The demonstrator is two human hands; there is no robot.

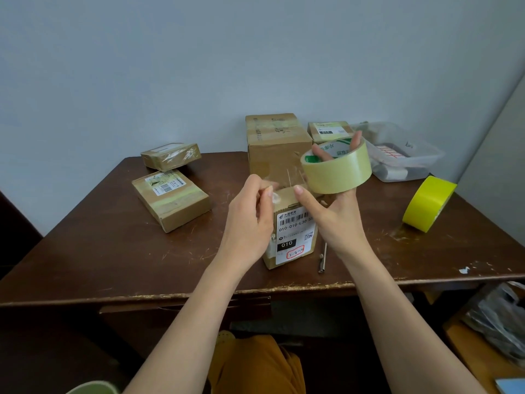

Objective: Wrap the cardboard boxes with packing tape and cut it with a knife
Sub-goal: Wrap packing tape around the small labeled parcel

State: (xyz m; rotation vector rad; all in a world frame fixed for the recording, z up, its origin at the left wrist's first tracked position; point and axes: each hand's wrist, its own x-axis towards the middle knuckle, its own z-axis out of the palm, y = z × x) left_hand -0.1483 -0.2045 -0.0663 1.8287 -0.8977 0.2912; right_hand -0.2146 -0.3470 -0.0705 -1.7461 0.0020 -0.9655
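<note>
Right hand: fingers hooked through the clear tape roll, holding it above the small box.
Left hand: fingers pinching the pulled tape end.
Knife: on the counter, just right of the box.

My hands hide the top of the labelled box; can't tell if tape touches it. Bin contents too blurry to ID. Green cup and blue item cut off at btm edge.
</note>
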